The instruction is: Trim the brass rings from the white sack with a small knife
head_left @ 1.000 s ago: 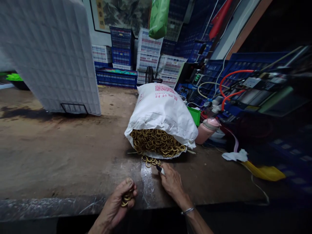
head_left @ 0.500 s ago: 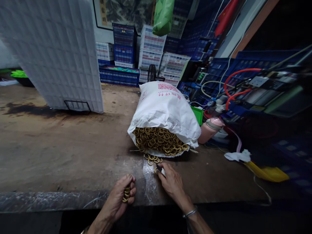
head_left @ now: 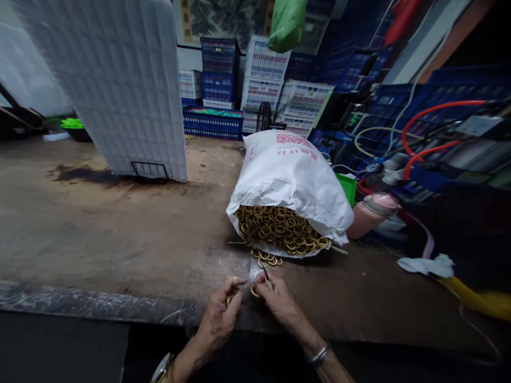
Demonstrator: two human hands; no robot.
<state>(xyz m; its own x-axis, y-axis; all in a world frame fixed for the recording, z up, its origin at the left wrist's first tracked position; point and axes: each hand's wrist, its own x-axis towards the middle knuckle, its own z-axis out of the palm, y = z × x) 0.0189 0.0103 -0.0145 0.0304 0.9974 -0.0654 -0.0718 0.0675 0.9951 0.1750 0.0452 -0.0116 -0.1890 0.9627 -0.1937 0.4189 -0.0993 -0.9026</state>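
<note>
My left hand [head_left: 222, 308] is closed round gold-coloured metal rings [head_left: 229, 300], which are mostly hidden by the fingers. Its thumb and forefinger point toward my right hand [head_left: 278, 300]. That hand pinches a single metal ring [head_left: 254, 290] and also holds a small pointed tool [head_left: 267, 279] with a dark tip and pale body. Just beyond it, several loose rings [head_left: 268, 260] lie on the table below the mouth of a white woven sack [head_left: 291, 183]. The sack lies on its side, its open end toward me, and a mass of rings [head_left: 279, 230] fills the opening.
The wooden table [head_left: 159, 239] has a worn front edge. A white ribbed panel [head_left: 136, 96] stands at the left. Right of the sack are a pink bottle [head_left: 371, 215], a green tray [head_left: 346, 187] and red hoses [head_left: 439, 109]. Stacked crates [head_left: 265, 69] stand behind.
My left hand has risen and moved right, close to my right hand, its thumb and forefinger now extended. The right hand keeps the ring and tool. The view has shifted left.
</note>
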